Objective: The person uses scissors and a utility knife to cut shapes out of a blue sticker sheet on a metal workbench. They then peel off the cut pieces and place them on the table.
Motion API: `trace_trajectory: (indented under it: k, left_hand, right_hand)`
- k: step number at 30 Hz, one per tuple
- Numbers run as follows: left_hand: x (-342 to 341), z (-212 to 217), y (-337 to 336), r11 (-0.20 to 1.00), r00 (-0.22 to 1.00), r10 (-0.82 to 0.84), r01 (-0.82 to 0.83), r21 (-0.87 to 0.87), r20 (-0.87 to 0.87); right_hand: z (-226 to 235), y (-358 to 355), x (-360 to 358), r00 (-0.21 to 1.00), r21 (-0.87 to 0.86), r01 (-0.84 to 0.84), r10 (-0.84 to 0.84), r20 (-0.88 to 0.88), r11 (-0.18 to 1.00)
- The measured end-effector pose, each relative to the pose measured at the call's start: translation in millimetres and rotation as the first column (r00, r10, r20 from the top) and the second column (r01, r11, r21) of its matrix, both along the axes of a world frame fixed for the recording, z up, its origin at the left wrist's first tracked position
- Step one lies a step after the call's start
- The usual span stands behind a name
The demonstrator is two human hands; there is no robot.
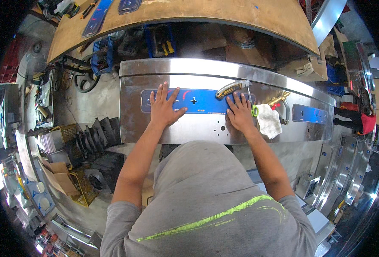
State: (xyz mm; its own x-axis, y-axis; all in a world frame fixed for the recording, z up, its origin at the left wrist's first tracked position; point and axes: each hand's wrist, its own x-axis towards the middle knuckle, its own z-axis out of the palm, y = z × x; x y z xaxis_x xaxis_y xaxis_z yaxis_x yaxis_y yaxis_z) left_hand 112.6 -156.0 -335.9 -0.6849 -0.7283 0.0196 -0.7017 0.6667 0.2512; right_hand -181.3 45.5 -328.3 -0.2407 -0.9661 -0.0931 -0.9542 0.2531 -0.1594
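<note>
Small white print and red curved marks run along the blue strip [204, 104] under my fingers, too fine for me to read; bold lettering sits on the handle of the utility knife [230, 90]. A shorter blue strip [309, 114] to the right has similar markings.

All of this lies on a long steel panel [189, 130], shiny, with a few round holes in it. A white rag [269, 122], green-handled scissors [255, 111] and a brass fitting [285, 96] rest on it too. Beyond is a wooden counter [249, 18], blue bins [159, 40] beneath it; dark metal pieces [99, 135] and a yellow crate [86, 195] stand on the workshop floor [106, 96] to my left.

The long strip is directly beneath both hands. My left hand [163, 110] presses flat across its left part, fingers spread, grasping nothing; my right hand [240, 113] is likewise flat on its right end, fingertips just below the knife.
</note>
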Motion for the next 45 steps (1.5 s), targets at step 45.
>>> trace_trajectory:
  k: [45]
  left_hand:
    - [2.9,7.4,1.6,0.999,0.996,0.002,-0.006,0.038,0.086]
  right_hand:
    - [1.3,-4.3,30.7,0.998,-0.301,0.046,-0.034,0.043,0.953]
